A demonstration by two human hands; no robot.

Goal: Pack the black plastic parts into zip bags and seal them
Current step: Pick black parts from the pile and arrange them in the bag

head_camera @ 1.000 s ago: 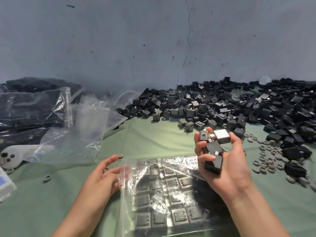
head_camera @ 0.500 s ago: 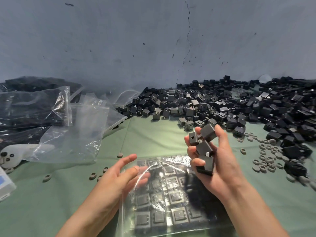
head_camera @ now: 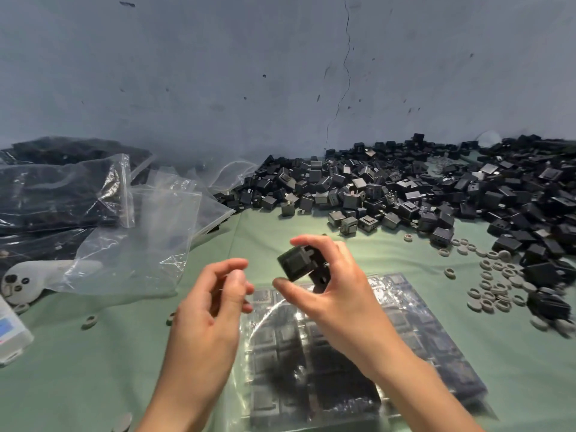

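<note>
From the head view, the right hand (head_camera: 338, 296) is raised over the green cloth (head_camera: 93, 369), its fingers and thumb curled round a small cluster of black parts (head_camera: 294, 264). One square part faces outward between forefinger and thumb, and another is tucked behind it against the palm. The left hand (head_camera: 212, 307) hangs just beside it, not touching. Its fingers are loosely curled toward the thumb, and nothing shows plainly between them. Below both hands, mostly under the right wrist, a clear bag (head_camera: 420, 353) lies flat on the cloth, filled with neat rows of the same parts. Glare and the arms hide its mouth, so I cannot tell whether it is sealed. Beyond the right hand and stretching away to its right, a big loose pile (head_camera: 405, 188) of parts lies against the grey wall (head_camera: 218, 73). Near that hand's right side, grey rings (head_camera: 495, 288) are scattered at the pile's edge. To the left of the left hand lie crumpled empty bags (head_camera: 140, 244), with full bags (head_camera: 56, 188) of dark parts stacked behind them. Partly under the empty bags is a white controller (head_camera: 21, 282), and a white box (head_camera: 9, 332) sits at the far left edge.
</note>
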